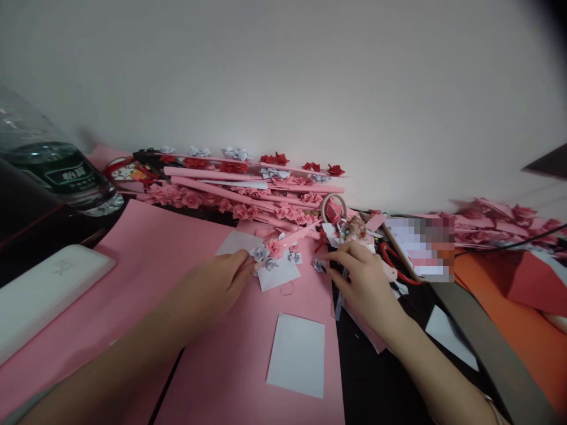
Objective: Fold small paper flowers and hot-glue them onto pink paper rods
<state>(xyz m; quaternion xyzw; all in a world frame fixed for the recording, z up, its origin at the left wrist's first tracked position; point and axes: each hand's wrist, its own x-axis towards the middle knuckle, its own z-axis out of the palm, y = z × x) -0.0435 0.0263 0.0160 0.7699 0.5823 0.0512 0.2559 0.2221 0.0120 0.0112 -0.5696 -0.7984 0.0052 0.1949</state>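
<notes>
My left hand (pixel 228 274) is closed, its fingertips pinching at the near end of a small cluster of white paper flowers (pixel 260 254). A pink paper flower (pixel 274 248) sits against them, and a pink rolled-paper stem runs away to the upper right. In the fingertips of my right hand (pixel 361 271) is a single white paper flower (pixel 318 264), held a little to the right of the cluster. Beneath the cluster lies a white paper piece (pixel 280 276). Closer to me, a white paper square (pixel 296 355) rests on the pink paper sheet (pixel 221 366).
Along the wall lie pink paper stems (pixel 212 174) with red, white and pink flowers. A tape roll (pixel 333 208), red-handled tool (pixel 390 262) and propped phone (pixel 416 248) are beyond my right hand. At left are a white power bank (pixel 53 295) and a water bottle (pixel 53 171).
</notes>
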